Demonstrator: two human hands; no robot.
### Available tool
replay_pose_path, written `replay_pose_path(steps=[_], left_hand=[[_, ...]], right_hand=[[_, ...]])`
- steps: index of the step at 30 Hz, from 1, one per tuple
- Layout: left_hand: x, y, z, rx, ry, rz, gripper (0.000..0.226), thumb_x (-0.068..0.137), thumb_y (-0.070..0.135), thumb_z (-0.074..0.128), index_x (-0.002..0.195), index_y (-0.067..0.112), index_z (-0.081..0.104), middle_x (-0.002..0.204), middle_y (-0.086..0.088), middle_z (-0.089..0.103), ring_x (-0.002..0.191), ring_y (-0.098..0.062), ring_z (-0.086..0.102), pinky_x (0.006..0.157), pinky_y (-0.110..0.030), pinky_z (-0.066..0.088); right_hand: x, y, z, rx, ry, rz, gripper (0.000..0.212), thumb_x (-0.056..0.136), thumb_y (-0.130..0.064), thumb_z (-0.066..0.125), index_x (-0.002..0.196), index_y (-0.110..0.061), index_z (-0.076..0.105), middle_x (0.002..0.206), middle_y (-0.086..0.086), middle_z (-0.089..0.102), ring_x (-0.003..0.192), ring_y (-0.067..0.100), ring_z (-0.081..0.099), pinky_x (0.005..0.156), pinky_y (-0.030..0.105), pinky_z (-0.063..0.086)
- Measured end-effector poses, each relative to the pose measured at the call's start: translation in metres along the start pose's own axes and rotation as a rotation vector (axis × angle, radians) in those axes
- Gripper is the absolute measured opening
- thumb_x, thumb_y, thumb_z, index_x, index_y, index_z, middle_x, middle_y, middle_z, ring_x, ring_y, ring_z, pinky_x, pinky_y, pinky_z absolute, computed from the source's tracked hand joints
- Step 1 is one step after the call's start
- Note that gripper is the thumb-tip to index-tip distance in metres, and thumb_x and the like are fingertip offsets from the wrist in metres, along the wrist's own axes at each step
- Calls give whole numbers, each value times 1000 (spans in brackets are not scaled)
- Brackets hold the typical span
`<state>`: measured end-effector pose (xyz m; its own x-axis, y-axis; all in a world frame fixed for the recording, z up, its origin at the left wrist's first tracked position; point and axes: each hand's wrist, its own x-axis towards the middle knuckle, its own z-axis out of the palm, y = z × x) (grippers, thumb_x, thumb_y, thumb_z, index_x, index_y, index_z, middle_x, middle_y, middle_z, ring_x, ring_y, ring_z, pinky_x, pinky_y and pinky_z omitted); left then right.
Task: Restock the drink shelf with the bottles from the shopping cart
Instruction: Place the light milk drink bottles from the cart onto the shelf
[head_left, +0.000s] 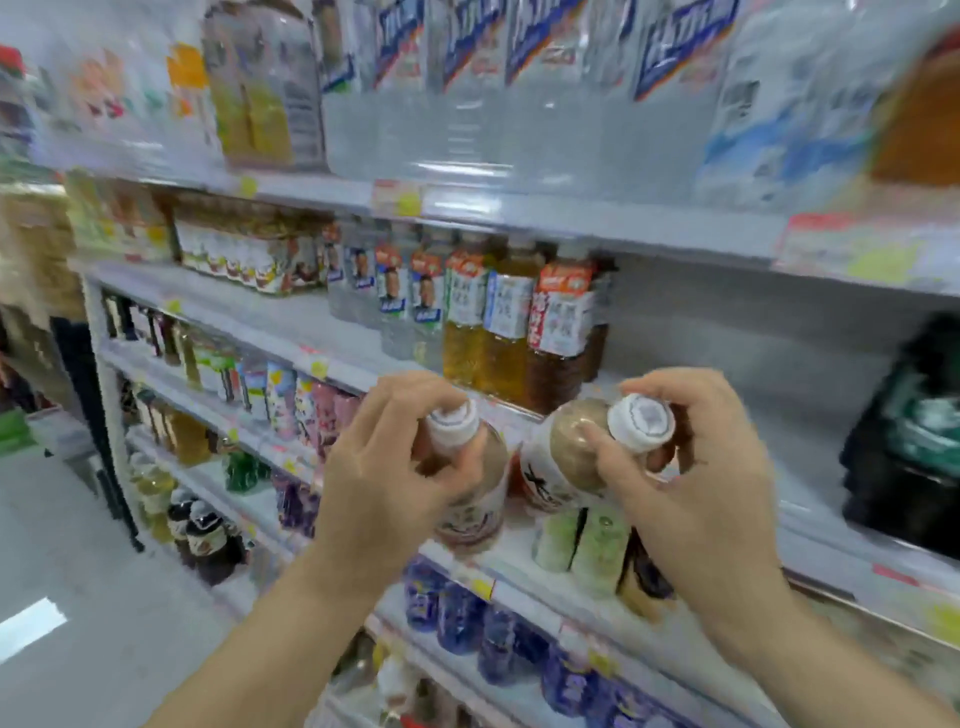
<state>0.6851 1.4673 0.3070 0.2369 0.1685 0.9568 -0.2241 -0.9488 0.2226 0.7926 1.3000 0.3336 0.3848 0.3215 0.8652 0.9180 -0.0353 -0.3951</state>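
Note:
My left hand (389, 467) grips a brown drink bottle (480, 499) with a white cap by its neck, held upright in front of the shelf. My right hand (696, 467) grips a second brown bottle (566, 457) of the same kind near its white cap, tilted so the cap points toward me. Both bottles hang just before the edge of the middle shelf (727, 467), where tea bottles (514, 332) stand in a row. To the right of that row the shelf board is bare. The shopping cart is out of view.
Large water packs (467, 93) fill the top shelf. A dark pack (914, 441) stands at the right of the middle shelf. Green bottles (587, 545) and purple bottles (467, 613) sit on lower shelves. The aisle floor (78, 597) lies to the left.

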Motion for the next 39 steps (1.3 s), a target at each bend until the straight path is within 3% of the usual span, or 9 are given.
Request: replay_pose_path(steps=[7, 13, 17, 22, 26, 29, 31, 36, 39], left_hand=[[44, 39, 72, -178, 105, 236, 24, 79, 11, 61, 101, 11, 49, 99, -3, 46, 92, -2, 43, 86, -7, 37], [59, 43, 128, -253, 65, 318, 24, 80, 12, 61, 101, 11, 50, 102, -1, 46, 92, -7, 48, 88, -6, 37], [65, 38, 149, -263, 71, 319, 25, 79, 14, 60, 101, 12, 50, 102, 1, 45, 91, -6, 47, 86, -5, 39], [75, 29, 166, -326, -4, 125, 25, 75, 17, 57, 99, 18, 50, 96, -1, 48, 86, 4, 44, 83, -2, 35], [71, 24, 178, -381, -54, -88, 20, 78, 22, 62, 94, 28, 52, 92, 11, 49, 86, 5, 49, 76, -6, 37], [77, 25, 189, -416, -82, -343, 39, 82, 18, 70, 94, 45, 45, 95, 21, 51, 89, 4, 52, 77, -10, 42], [85, 26, 197, -468, -134, -464, 36, 82, 25, 69, 97, 47, 45, 98, 22, 55, 93, 3, 54, 79, -14, 44], [105, 27, 221, -660, -235, -598, 27, 86, 22, 66, 110, 27, 57, 102, 15, 65, 97, 2, 60, 84, -19, 46], [112, 21, 234, -594, -283, -597, 26, 87, 24, 64, 112, 19, 58, 98, 9, 66, 88, -1, 61, 72, -11, 42]], right_hand=[[11, 21, -73, -213, 193, -138, 24, 81, -20, 62, 102, -16, 52, 97, -13, 43, 95, -8, 45, 84, 8, 35], [13, 58, -91, -343, 232, -48, 29, 76, -9, 66, 101, -15, 53, 97, -6, 46, 95, -9, 45, 85, 5, 34], [16, 74, -90, -359, 238, 11, 28, 76, -12, 64, 101, -17, 54, 97, -7, 47, 97, -11, 45, 83, 2, 33], [32, 89, -81, -292, 290, 103, 28, 79, -16, 66, 106, -20, 57, 100, -13, 51, 96, -10, 49, 81, 2, 35], [43, 98, -69, -223, 380, 236, 41, 79, -13, 72, 112, -28, 53, 98, -12, 55, 92, -5, 53, 78, 4, 38], [55, 112, -62, -212, 395, 414, 42, 81, -25, 70, 120, -20, 55, 101, 0, 56, 94, 13, 54, 83, 24, 42], [61, 124, -59, -184, 357, 487, 42, 82, -31, 67, 120, -18, 55, 106, 2, 60, 103, 17, 56, 88, 33, 45], [55, 142, -50, -109, 194, 544, 64, 76, -28, 75, 132, -24, 45, 119, -8, 55, 119, 12, 49, 100, 30, 40], [37, 152, -49, -66, 81, 571, 92, 60, -28, 83, 137, -36, 34, 130, -12, 50, 122, 6, 46, 102, 34, 42]])
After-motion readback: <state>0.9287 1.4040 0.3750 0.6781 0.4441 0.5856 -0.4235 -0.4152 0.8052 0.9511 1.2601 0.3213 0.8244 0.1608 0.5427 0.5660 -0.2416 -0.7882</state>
